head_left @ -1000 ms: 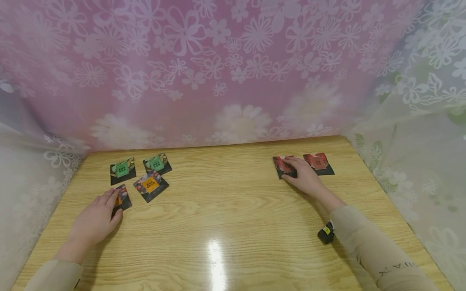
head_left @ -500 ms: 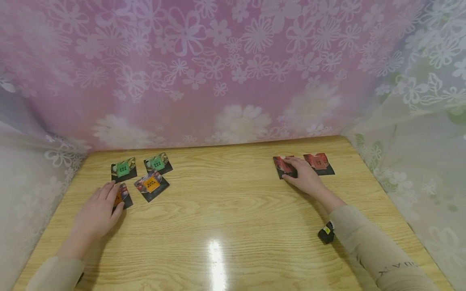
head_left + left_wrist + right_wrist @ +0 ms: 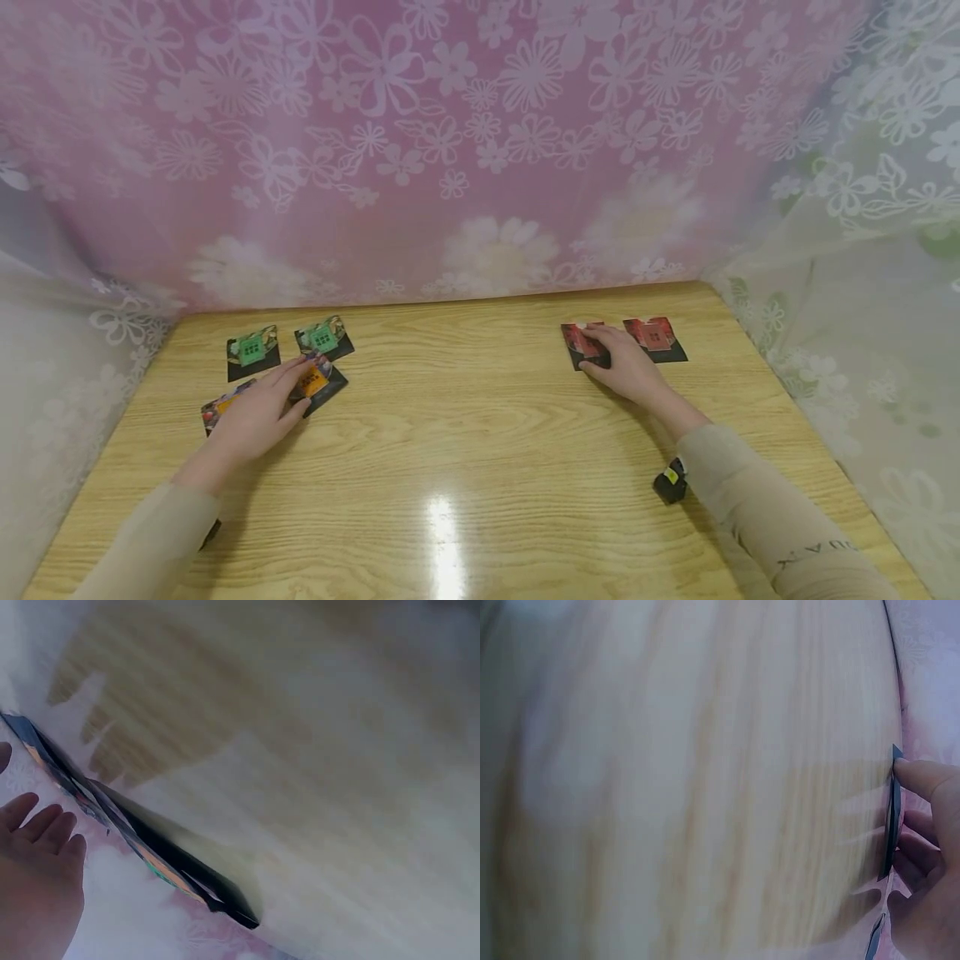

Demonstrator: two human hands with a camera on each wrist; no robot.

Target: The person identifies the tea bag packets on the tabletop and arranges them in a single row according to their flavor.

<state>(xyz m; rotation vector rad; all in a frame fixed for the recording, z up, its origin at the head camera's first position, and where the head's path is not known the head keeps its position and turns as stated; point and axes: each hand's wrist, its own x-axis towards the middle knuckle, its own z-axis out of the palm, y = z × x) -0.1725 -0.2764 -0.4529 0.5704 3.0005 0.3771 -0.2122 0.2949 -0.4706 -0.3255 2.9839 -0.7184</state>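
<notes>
On the table's left side, my left hand (image 3: pixel 251 421) hovers between two flat packets with orange labels. One orange-label packet (image 3: pixel 220 406) shows partly beyond its back; the other orange-label packet (image 3: pixel 321 390) lies under its fingertips in the head view. The left wrist view shows the loosely bent fingers of the left hand (image 3: pixel 41 862) a little apart from the packets (image 3: pixel 161 851). At the right, my right hand (image 3: pixel 628 368) rests its fingers on a red-label packet (image 3: pixel 576 340), covering part of it. That packet (image 3: pixel 892 817) appears edge-on in the right wrist view, fingers against its face.
Two green-label packets (image 3: pixel 252 352) lie at the back left. A second red-label packet (image 3: pixel 657 337) lies to the right of the right hand. A small black device (image 3: pixel 670 483) is at the right cuff. A pink floral curtain (image 3: pixel 480 150) hangs behind the wooden table (image 3: pixel 450 450).
My left hand has slid the near orange-label packet slightly, then come off it and moved right over the other one. The near packet now lies turned. My right hand stays put.
</notes>
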